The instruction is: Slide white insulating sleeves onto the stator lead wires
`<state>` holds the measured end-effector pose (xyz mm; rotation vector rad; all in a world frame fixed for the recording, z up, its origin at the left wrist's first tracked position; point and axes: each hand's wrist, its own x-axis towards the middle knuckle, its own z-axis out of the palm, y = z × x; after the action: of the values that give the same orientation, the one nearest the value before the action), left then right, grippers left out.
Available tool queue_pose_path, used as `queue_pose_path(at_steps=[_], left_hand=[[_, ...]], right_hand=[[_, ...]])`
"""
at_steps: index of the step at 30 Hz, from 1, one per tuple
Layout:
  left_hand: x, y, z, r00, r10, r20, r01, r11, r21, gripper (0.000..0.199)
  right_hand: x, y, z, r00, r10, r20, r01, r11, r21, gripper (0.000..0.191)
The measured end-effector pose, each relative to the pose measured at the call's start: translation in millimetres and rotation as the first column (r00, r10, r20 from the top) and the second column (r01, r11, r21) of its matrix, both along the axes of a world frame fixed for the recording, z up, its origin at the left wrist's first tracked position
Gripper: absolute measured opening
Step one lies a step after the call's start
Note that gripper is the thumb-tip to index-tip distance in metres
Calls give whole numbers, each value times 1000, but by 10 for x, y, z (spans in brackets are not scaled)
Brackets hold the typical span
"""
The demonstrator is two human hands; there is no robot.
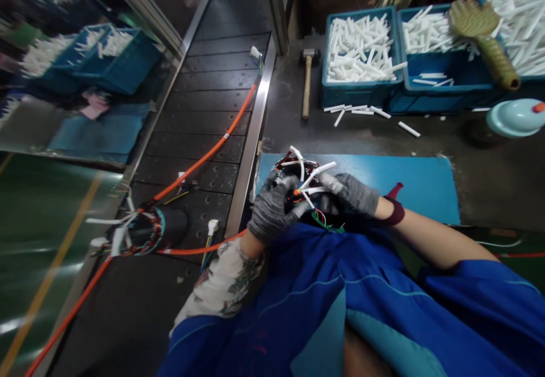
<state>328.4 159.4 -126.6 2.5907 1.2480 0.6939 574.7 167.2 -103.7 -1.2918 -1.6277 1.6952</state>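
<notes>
Dark, scuffed bench with a blue mat [417, 184] carries blue bins of white tubes [360, 50] and a wooden mallet [307, 79] at the back; a conveyor [204, 127] runs along its left. At the mat's near edge sits a round wound coil [303, 181], dark, bristling with white sleeves and coloured wires. Left hand [272, 209], grey-gloved, curls around its side; right hand [351, 195] pinches a white sleeve

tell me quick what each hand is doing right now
Left hand: closed on the wound coil assembly, fingers curled over its near side.
Right hand: closed, pinching the white sleeved wires on that assembly.
</notes>
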Motion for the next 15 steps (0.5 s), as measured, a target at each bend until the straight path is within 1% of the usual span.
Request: queue_pose_path(at_steps=[1, 2, 3, 4, 6, 8, 9, 10, 12, 13, 14, 15], left_hand=[[-23, 33, 14, 999, -13, -40, 12, 999, -41, 60], [-35, 64, 26, 995, -27, -96, 20, 997, -77, 64], [-35, 91, 37, 987, -39, -155, 22, 994, -108, 62], [-22, 113, 52, 977, -49, -208, 21, 990, -139, 56], [23, 145, 111, 964, -30, -264, -25, 979, -201, 45], [39, 169, 233, 964, 53, -262, -128, 952, -278, 50], [15, 175, 318, 966, 112, -234, -188, 924, -334, 54], [-39, 169, 413, 968, 176, -180, -237, 878, -415, 58], [-232, 93, 612, 945, 326, -17, -269, 749, -605, 61], [-363, 7, 700, 910, 410, 65, -266, 694, -669, 61], [-506, -114, 772, 861, 493, 128, -270, 654, -707, 60], [-656, -270, 826, 800, 578, 159, -323, 639, -698, 60]], right_hand=[[63, 8, -24, 995, -97, -36, 95, 995, -33, 79], [135, 17, -64, 979, -192, -68, 189, 981, -51, 79], [210, 26, -119, 957, -273, -102, 266, 961, -75, 79], [281, 29, -187, 933, -338, -126, 325, 939, -113, 78], [393, 18, -343, 894, -426, -140, 396, 897, -195, 69], [457, -17, -489, 873, -470, -130, 432, 869, -241, 58], [473, -37, -547, 864, -487, -127, 447, 858, -253, 55], [484, -56, -593, 852, -508, -127, 466, 846, -259, 53], [494, -84, -647, 835, -534, -131, 489, 830, -267, 50], [497, -92, -657, 833, -537, -129, 491, 828, -271, 49], [499, -96, -658, 835, -537, -125, 490, 827, -275, 48], [500, -97, -651, 839, -531, -119, 485, 829, -280, 48]])
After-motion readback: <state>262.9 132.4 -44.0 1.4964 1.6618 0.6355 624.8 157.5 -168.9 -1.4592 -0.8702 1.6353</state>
